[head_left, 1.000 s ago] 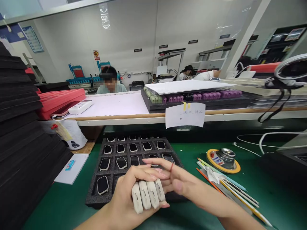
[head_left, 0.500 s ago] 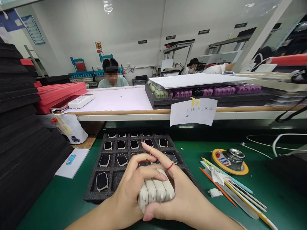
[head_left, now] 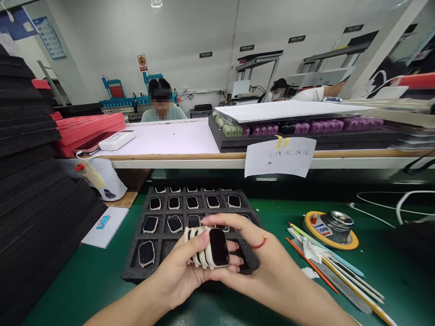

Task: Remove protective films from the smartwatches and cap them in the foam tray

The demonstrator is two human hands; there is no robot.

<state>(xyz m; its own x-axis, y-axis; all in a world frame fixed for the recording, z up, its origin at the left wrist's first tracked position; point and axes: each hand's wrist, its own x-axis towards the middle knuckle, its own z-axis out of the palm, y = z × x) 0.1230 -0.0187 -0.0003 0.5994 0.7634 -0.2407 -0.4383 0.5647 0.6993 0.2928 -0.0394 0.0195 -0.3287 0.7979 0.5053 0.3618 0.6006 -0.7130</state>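
Observation:
A stack of several white-cased smartwatches (head_left: 218,246) lies sideways between my hands, the black screen of the end watch facing right. My left hand (head_left: 185,276) is wrapped round the stack, thumb on top and fingertips showing past its right end. My right hand (head_left: 270,260), with a red cord on a finger, closes on the end watch, thumb at its lower edge and fingers along its top. Behind and below them sits a black foam tray (head_left: 129,268), its compartments holding more smartwatches (head_left: 147,253). My hands cover part of its front right.
Tall black foam sheets (head_left: 30,181) rise at the left. A yellow-rimmed dispenser with a metal lid (head_left: 335,226) and several pens and sticks (head_left: 326,267) lie at the right. A shelf edge (head_left: 180,162) crosses ahead; a person (head_left: 163,108) sits beyond.
The watch stack has turned in my hands, so the end watch's screen now shows at the right. My left thumb has come onto the stack's top and my right hand has shifted to its right end.

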